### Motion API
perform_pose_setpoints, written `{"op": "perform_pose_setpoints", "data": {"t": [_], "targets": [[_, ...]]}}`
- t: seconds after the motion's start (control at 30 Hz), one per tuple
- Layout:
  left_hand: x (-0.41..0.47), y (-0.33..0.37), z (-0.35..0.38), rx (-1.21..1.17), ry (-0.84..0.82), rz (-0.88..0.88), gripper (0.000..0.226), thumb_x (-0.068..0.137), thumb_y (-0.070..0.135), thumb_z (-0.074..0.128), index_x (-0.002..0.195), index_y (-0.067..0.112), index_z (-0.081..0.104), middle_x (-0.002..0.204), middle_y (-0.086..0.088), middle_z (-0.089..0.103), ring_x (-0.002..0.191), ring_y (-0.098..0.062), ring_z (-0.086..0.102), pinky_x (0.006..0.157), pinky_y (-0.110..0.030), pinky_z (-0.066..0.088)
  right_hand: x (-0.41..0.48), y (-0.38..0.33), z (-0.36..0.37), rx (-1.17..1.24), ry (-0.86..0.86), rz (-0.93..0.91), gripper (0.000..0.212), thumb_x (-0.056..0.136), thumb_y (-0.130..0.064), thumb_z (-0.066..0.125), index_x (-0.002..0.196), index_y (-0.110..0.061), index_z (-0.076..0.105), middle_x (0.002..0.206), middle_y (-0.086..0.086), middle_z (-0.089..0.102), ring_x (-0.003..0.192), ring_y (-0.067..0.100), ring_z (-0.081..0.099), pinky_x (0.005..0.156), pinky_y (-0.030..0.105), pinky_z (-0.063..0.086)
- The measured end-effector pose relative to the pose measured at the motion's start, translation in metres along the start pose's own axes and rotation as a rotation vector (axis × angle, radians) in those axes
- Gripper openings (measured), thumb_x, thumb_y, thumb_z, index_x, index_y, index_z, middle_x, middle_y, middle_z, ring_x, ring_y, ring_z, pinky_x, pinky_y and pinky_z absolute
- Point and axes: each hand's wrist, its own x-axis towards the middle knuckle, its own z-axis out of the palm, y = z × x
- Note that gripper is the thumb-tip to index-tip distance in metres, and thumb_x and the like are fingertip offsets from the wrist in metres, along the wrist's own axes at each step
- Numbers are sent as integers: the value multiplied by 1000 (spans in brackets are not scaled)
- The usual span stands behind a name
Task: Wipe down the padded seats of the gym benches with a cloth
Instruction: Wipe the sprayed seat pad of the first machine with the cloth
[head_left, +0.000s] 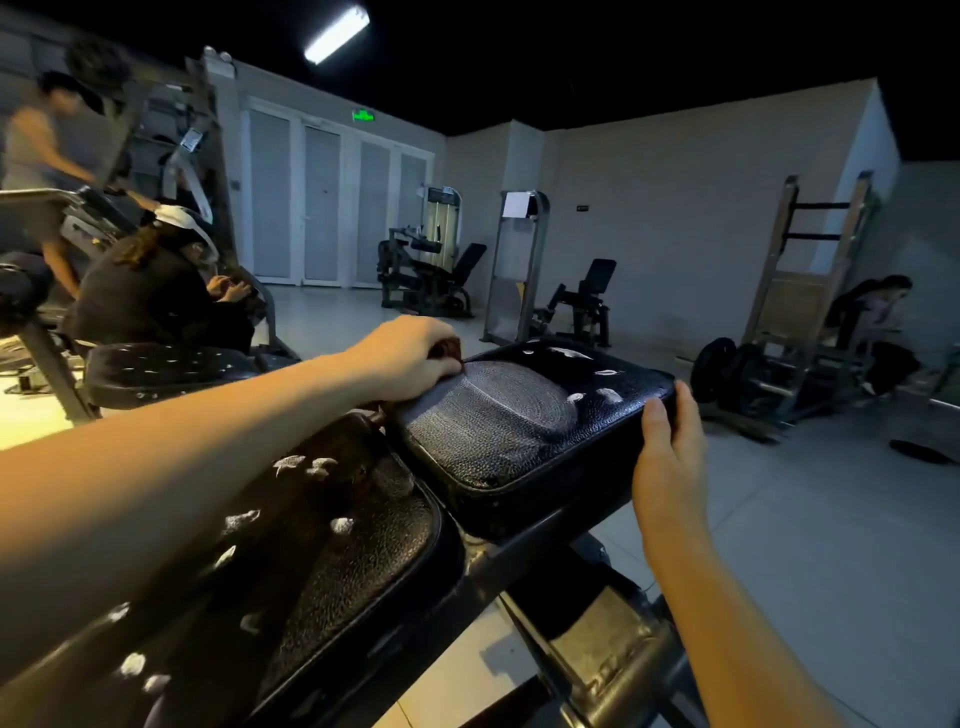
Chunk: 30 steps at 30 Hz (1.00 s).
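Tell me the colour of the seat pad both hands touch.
The seat pad is black, pebbled, with white scuffed patches; head view.

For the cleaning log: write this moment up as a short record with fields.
left hand: grips a dark reddish cloth at the far left edge of the seat pad
right hand: holds the seat pad's right edge, thumb on top
seat pad: black, textured, white worn patches near its far edge
nearer pad: black, scattered white worn patches
background: weight plates on a rack to the right
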Motion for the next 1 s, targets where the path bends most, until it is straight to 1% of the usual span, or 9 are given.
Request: {"op": "perform_pose_setpoints", "data": {"t": [0.1,0.2,0.3,0.37,0.47,0.57,0.7,0.8,1.0], "targets": [[19,34,12,-112,-1,39,10,96,32,66,98,22,63,99,2,62,104,-27,61,80,-31,40,0,2,-1,-11,6,5,52,109,-41,41,158,-31,31,149,-14,44,136,7,42,115,38,38],[-7,83,12,-190,-35,256,12,97,30,66,99,19,63,98,7,59,99,-20,60,83,-33,45,0,1,-3,-2,-2,13,50,109,-41,41,157,-31,33,140,-15,48,132,9,46,112,39,41],[-49,79,-1,-226,-100,444,10,98,28,65,105,22,66,102,10,59,97,-10,58,84,-26,47,0,2,-2,3,1,-3,48,109,-39,41,156,-32,34,129,-20,49,127,7,47,108,35,42],[-50,39,-9,-124,-93,364,10,97,29,66,105,23,66,100,11,58,95,-11,57,83,-29,46,0,4,-1,6,11,-5,49,109,-39,41,157,-32,34,136,-17,48,130,7,46,111,35,40],[-23,-15,-13,17,-74,68,11,97,33,65,97,23,63,97,5,61,97,-23,60,80,-38,46,1,4,1,-3,32,-18,50,109,-39,41,157,-30,32,145,-15,44,133,3,40,114,33,35],[0,0,0,-55,-14,-11,14,96,34,65,96,20,63,100,2,65,102,-27,61,81,-35,45,-2,2,3,-23,42,-22,51,109,-39,39,159,-29,31,155,-10,40,137,4,37,113,30,32],[-30,76,0,-177,-50,294,8,97,31,66,94,28,59,94,16,54,94,-14,57,79,-28,41,-2,0,0,-15,20,2,50,109,-39,40,158,-31,31,145,-11,45,131,7,43,110,33,38],[-76,78,-12,-208,-104,514,5,98,26,65,101,22,64,99,14,55,93,-6,55,81,-22,45,-1,1,-1,-2,18,12,51,109,-40,41,158,-32,31,142,-15,44,133,6,42,111,33,37],[-28,-8,-14,-24,-31,44,13,96,32,67,96,19,65,93,5,59,97,-25,61,80,-37,45,-4,0,1,-25,32,-14,52,109,-39,39,159,-28,29,155,-14,38,140,4,34,111,26,29]]}}
